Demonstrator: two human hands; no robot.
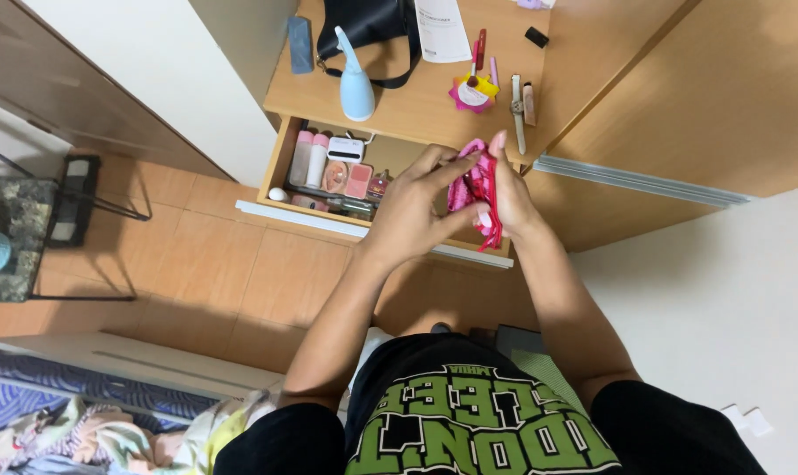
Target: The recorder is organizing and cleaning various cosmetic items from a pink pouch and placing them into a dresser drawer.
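Gripping pink-red bundle upright, both left hand, right hand, above open drawer.

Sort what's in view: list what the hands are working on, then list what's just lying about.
In hand:
left hand
right hand
pink bundle, held between both hands
open drawer, just beyond them

Lying about:
blue bottle
black bag
paper
watch
chair

Warm, even indoor light; soft shadows, slight wide-angle distortion.
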